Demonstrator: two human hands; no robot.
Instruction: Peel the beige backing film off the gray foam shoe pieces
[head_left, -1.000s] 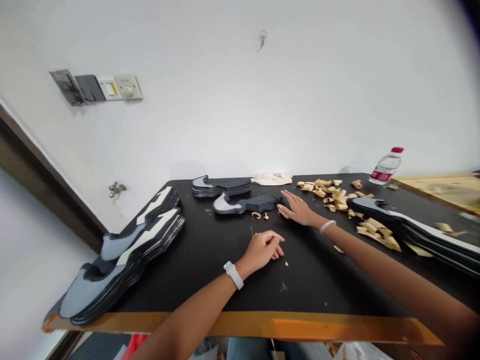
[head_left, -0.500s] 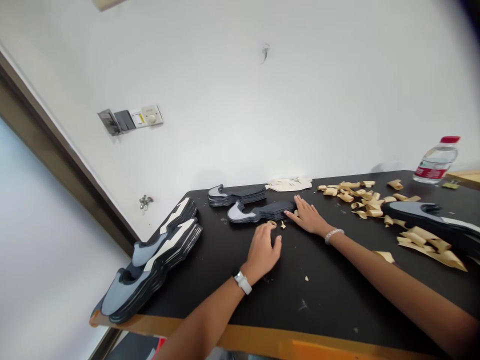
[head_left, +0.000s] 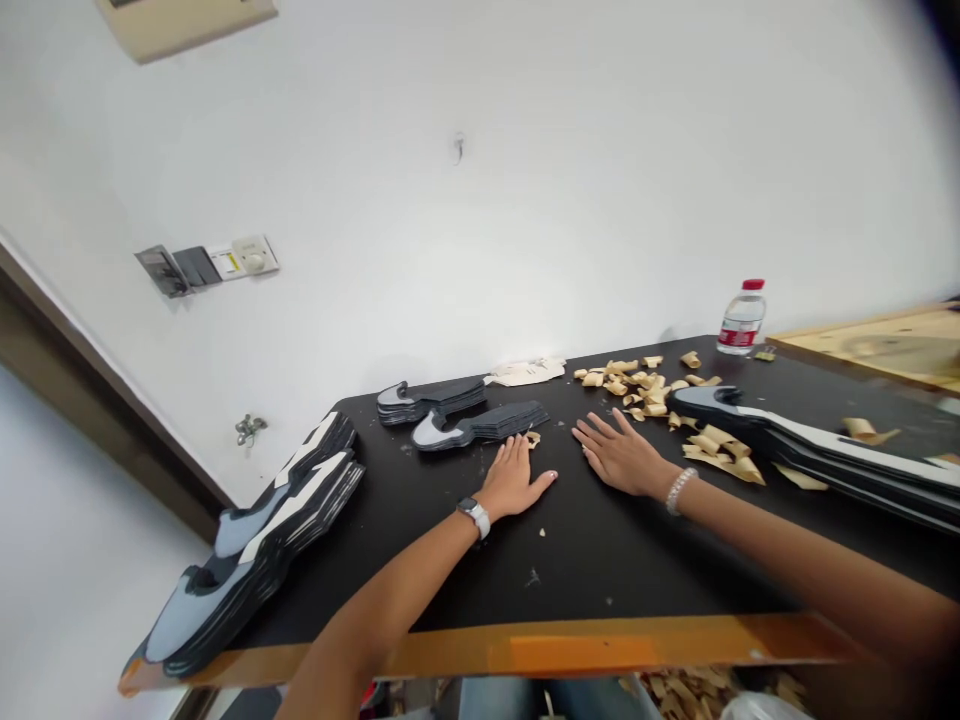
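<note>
On the black tabletop (head_left: 555, 560) my left hand (head_left: 512, 482) lies nearly flat, fingers out and thumb apart. Its fingertips are close to a small curled tan scrap (head_left: 533, 439) and the near stack of dark grey cut pieces (head_left: 480, 424). My right hand (head_left: 624, 456) is spread palm down, to the right of that stack and apart from it. Neither hand holds anything that I can see. Behind the near stack lies a second stack of dark cut pieces (head_left: 433, 400), with a white flat piece (head_left: 526, 372) to its right.
Stacked grey, black and white shoe-shaped pieces (head_left: 259, 560) lie along the left edge. A similar stack (head_left: 817, 440) is at the right, among curled tan strips (head_left: 645, 385). A water bottle (head_left: 742, 320) stands at the back right. Orange tape (head_left: 585, 645) covers the front edge.
My right hand has come off the end of the near stack and moved right onto the tabletop. My left hand has flattened out. The view has swung right and down.
</note>
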